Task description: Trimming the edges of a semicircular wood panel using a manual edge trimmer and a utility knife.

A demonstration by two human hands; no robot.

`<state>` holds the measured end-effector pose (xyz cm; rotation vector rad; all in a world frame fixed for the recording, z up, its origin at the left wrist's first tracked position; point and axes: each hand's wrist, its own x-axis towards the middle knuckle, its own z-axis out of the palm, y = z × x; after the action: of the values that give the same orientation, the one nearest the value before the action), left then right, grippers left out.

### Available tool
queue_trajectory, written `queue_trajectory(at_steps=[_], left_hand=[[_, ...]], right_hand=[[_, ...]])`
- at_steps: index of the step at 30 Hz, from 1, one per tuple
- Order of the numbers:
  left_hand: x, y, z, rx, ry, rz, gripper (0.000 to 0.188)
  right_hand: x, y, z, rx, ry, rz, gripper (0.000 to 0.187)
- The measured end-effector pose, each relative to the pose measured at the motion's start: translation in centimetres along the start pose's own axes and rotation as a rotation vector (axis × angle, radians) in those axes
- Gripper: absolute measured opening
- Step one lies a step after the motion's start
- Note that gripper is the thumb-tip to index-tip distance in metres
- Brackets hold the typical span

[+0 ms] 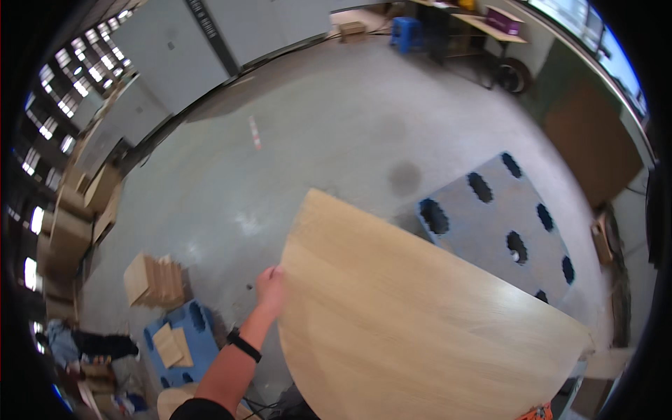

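along the curved left edge of a pale wooden panel (413, 315), your left hand (271, 288) has its fingers clamped on the rim; the panel spreads rightward from them. beyond its straight far edge lies a large grey-blue pallet (483, 227). your right hand is out of view, its fingers' state untellable.

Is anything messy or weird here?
The thin boards on the lower-left blue pallet look a bit messy: they lie askew, unlike the stack beyond. The dark floor patch could be a stain; I can't tell.
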<state>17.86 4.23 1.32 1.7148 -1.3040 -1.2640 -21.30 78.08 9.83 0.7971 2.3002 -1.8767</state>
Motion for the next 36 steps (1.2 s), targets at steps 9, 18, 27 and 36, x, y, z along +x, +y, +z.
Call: queue_trajectory(at_steps=[9, 18, 27, 36], left_hand=[[4.9, -0.3, 1.0, -0.119, -0.203, 0.24, 0.036], [15.6, -1.0, 6.3, -0.074, -0.37, -0.177, 0.048], [-2.0, 12.0, 27.6, 0.105, -1.077, 0.011, 0.046], [-24.3, 11.3, 26.1, 0.326, -1.839, 0.097, 0.045]], right_hand=[[2.7, 4.5, 1.8, 0.418, 0.186, -0.072, 0.018], [-2.5, 3.1, 1.4, 0.455, 0.578, 0.056, 0.024], [-19.1, 5.4, -5.1, 0.301, 0.95, -0.039, 0.037], [-57.2, 13.8, -2.7, 0.896, 1.347, -0.189, 0.018]])
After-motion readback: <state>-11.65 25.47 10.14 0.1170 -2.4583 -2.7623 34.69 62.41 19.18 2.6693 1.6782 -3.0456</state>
